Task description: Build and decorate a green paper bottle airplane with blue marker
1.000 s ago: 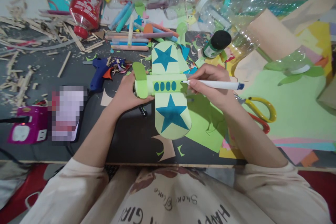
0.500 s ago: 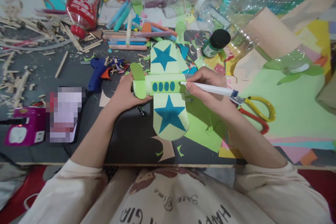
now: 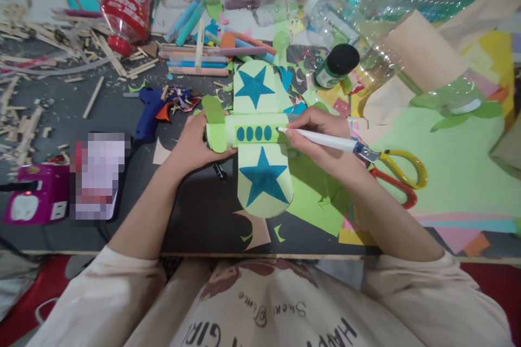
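A pale green paper aeroplane [image 3: 260, 135] with blue stars on both wings and a row of blue ovals on its body lies in the middle of the dark table. My left hand [image 3: 195, 143] is closed around its nose end, beside the green propeller piece. My right hand [image 3: 321, 135] pinches a white pen [image 3: 325, 141], whose tip touches the body just right of the blue ovals. The pen's blue-capped rear end points right, toward the scissors.
Yellow and red-handled scissors [image 3: 396, 171] lie right of my right hand on coloured paper sheets. A blue glue gun [image 3: 148, 108], a black-capped bottle [image 3: 337, 66], a red-labelled bottle [image 3: 126, 8], wooden sticks and paper scraps crowd the back. A purple power strip [image 3: 35, 200] sits at left.
The pen tip has crept a little left along the aeroplane's body toward the blue ovals, and its rear end has dipped. My left hand keeps its hold.
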Motion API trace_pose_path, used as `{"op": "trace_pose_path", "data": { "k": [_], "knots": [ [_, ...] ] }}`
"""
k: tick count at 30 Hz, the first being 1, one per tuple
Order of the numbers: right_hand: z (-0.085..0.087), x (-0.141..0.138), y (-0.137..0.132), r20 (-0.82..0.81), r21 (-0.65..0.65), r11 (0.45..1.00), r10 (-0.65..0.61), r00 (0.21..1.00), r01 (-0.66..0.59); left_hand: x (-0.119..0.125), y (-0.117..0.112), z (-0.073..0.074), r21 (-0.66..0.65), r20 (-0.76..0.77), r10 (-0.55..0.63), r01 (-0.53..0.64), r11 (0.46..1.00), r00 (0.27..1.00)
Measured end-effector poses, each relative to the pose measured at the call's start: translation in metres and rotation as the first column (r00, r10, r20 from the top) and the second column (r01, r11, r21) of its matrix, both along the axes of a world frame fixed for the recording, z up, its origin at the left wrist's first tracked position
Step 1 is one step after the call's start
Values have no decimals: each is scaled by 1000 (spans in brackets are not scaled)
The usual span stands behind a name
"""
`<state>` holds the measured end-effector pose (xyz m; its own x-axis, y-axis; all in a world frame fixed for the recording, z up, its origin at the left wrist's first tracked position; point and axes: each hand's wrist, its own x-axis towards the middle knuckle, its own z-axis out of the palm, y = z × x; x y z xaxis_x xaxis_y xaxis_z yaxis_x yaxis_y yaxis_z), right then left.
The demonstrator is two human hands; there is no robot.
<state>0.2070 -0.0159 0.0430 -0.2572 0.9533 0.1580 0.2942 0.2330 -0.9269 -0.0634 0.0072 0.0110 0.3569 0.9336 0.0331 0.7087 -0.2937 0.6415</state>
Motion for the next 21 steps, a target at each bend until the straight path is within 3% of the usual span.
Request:
{"op": "trace_pose_path", "data": {
  "k": [21],
  "knots": [
    [7, 4, 7, 9, -57, 990, 126, 992, -125, -1, 1, -3, 5, 10, 20, -20, 1000, 1000]
  ]
}}
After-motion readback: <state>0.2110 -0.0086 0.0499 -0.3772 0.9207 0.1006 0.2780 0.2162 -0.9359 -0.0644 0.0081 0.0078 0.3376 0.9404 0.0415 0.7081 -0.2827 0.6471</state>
